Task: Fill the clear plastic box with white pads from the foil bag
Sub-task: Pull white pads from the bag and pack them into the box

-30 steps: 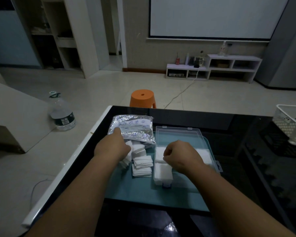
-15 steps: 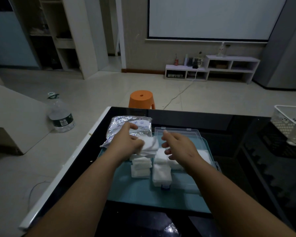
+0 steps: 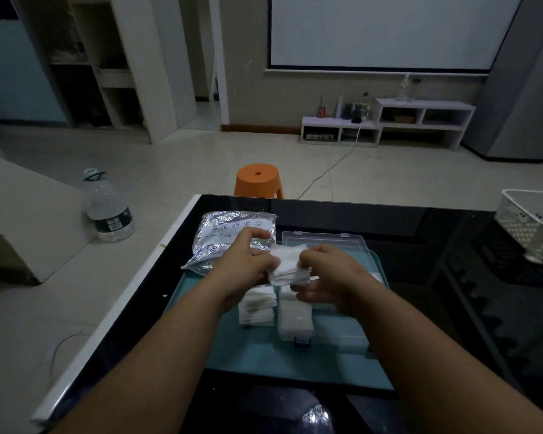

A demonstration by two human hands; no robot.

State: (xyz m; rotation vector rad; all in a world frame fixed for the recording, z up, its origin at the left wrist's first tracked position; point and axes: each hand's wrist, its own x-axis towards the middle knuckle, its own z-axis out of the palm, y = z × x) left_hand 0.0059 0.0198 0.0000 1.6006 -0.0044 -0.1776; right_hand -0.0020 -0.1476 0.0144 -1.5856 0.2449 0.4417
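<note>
Both hands are close together, raised above the teal mat [image 3: 264, 358], and between them they hold 1 stack of white pads [image 3: 287, 266]. The left hand [image 3: 248, 266] pinches the stack's left edge with curled fingers and thumb, and the right hand [image 3: 329, 275] grips its right edge the same way. The stack hangs in the air, clear of the box.

The foil bag [image 3: 226, 238] lies flat on the surface [image 3: 420, 233] just beyond the left hand, partly hidden by its fingers. The clear plastic box [image 3: 340, 335] sits under and in front of the right hand. Its lid [image 3: 351, 245] is open and lies beyond the right hand. More white pads [image 3: 295, 321] already fill the box's left part, below the gap between the hands. A pile of loose pads [image 3: 257, 310] rests on the mat below the left hand, just beside the box.

Far to the right of the right hand, a white basket [image 3: 533, 220] stands at the surface's edge. On the floor beyond the hands is an orange stool [image 3: 257, 180]. A water bottle [image 3: 110, 211] stands well off to the left.
</note>
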